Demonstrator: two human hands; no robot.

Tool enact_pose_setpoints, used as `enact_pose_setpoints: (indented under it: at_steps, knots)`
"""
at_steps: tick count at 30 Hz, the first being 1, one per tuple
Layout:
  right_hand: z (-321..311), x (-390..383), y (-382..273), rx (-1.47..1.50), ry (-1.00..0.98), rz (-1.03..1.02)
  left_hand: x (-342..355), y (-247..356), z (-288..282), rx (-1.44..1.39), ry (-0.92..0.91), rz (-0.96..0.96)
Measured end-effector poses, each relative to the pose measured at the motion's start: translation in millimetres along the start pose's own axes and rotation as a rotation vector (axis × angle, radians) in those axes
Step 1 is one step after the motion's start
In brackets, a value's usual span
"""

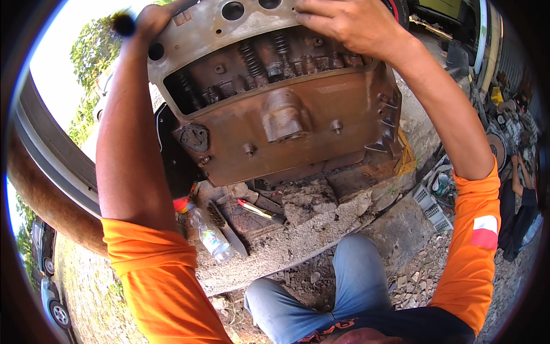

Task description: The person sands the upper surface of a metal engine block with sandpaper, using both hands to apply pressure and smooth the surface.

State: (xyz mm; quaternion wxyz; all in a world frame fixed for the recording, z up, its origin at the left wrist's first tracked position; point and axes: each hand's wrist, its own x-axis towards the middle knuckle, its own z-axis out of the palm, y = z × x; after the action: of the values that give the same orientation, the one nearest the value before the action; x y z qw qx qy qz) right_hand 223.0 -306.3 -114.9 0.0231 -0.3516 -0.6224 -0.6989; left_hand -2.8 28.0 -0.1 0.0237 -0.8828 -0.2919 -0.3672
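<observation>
A grey metal plate with round holes (195,23) spans the top of a rusty brown engine block (223,146), whose open cavity shows dark springs (251,60). My left hand (154,20) grips the plate's upper left end, its fingertips partly out of frame at the top edge. My right hand (349,26) holds the plate's right part, fingers curled onto its surface and thumb side partly hidden. Below the block lie a plastic bottle (213,239), a wire brush with a scraper (229,229) and a red-tipped paintbrush (258,211).
The block rests on a rough concrete ledge (269,264) above rubble. A white plastic crate (429,206), piled scrap (504,120) and another person (515,200) are at right. A thick rusty pipe (46,195) runs along the left, with parked cars (51,298) beyond.
</observation>
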Motion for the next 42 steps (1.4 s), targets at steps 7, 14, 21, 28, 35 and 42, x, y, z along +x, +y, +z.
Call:
enact_pose_setpoints:
  at_steps: [7, 14, 21, 28, 35, 42]
  knots:
    - [-13.7, -0.9, -2.2, 0.255, 0.167, 0.400, -1.6, 6.1, 0.7, 0.021, 0.004, -0.023]
    - [5.7, -7.9, -30.2, 0.247, 0.087, 0.670, 1.0, 2.2, -6.2, 0.035, -0.044, -0.071]
    - [10.5, -13.6, -39.5, 0.291, 0.089, 0.620, -0.6, 1.5, -2.6, 0.001, -0.009, 0.003]
    - [7.1, -10.7, -55.7, 0.254, 0.009, 0.665, -16.6, 12.8, -23.2, -0.002, 0.019, -0.163]
    - [31.4, -8.0, -81.1, 0.188, -0.094, 0.588, -9.0, 9.3, -4.1, -0.013, 0.018, -0.027]
    - [12.1, -20.4, -75.3, 0.134, -0.115, 0.634, -44.8, 64.9, -7.1, -0.121, 0.057, -0.200]
